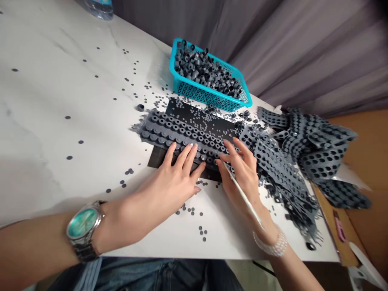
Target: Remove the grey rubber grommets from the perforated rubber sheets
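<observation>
A grey rubber sheet (169, 129) studded with rows of small rings lies on a black mat (197, 115) on the white marble table (60, 101). My left hand (174, 178) rests flat on the sheet's near edge, fingers stretched out and apart. My right hand (242, 173) lies beside it with its fingertips on the sheet's right end. A thin white stick (242, 194) runs under its fingers and back along the wrist, its tip at the sheet.
A teal basket (209, 97) full of grey rubber rings stands behind the mat. A heap of punched grey sheets (297, 157) covers the table's right end. Several small grey discs (127, 171) are scattered over the tabletop. A clear bottle (98, 8) stands at the far edge.
</observation>
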`<state>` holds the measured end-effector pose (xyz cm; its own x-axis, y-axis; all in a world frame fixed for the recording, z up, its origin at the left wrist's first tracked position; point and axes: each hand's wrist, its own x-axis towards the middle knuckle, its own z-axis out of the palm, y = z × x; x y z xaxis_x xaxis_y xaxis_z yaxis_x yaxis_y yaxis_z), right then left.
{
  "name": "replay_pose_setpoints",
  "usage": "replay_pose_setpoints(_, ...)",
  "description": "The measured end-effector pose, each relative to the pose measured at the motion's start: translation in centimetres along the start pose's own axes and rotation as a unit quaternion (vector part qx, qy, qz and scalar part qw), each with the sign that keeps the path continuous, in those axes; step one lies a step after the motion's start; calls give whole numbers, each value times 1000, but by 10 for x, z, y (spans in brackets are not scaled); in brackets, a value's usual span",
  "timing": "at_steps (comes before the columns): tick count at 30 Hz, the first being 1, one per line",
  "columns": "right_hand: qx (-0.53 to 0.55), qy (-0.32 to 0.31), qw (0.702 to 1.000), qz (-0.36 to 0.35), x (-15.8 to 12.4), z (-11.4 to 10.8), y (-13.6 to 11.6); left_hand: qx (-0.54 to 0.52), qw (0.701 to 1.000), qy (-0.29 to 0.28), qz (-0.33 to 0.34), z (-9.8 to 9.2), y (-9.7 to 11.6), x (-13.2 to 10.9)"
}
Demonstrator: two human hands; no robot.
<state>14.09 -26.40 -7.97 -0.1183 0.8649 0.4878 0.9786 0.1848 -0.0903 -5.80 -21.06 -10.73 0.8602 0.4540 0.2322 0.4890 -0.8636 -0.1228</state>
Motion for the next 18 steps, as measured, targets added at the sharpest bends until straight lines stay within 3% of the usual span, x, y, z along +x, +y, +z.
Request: replay_pose_setpoints(18, 18, -33, 993, -110, 8, 5, -7, 3, 1000, 9, 10, 2, 1, -1)
